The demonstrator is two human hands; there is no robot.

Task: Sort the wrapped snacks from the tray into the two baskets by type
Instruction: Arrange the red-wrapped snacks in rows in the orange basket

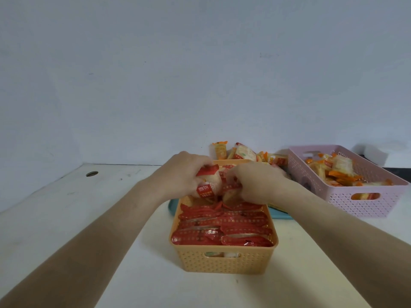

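**Asker:** What is nearest to you?

**Me:** One orange basket (224, 261) with perforated walls, standing on a pale table (66, 218). It is packed with red-wrapped snacks (224, 227) lying flat and overlapping, too many to count. The wrappers carry rows of small pale dots, and I cannot read any words on them.

**Asker:** And your hands?

**Me:** Both are over the far end of that basket. My left hand (182, 174) has its fingers curled round a labelled packet (205, 185), a round white snack in clear wrap with red ends. Its red label shows two white Chinese characters. The smaller print below them is too blurred to read. My right hand (258, 183), just beside it, is curled round a second packet (231, 190) with red trim. How many packets it clutches I cannot tell.

**Asker:** What is beyond the hands?

**Me:** One teal tray (279, 213) shows on either side of the orange basket. At its far end, against the wall (200, 63), is a small heap of loose snacks (244, 153), roughly half a dozen, in orange and red wrappers. Their print is too small to read.

**Asker:** Is there a second basket?

**Me:** Yes, that makes two. A pink basket (360, 205) stands to the right and holds orange-wrapped snacks (340, 172) in a jumble. Far left, the table has one round hole (92, 173).
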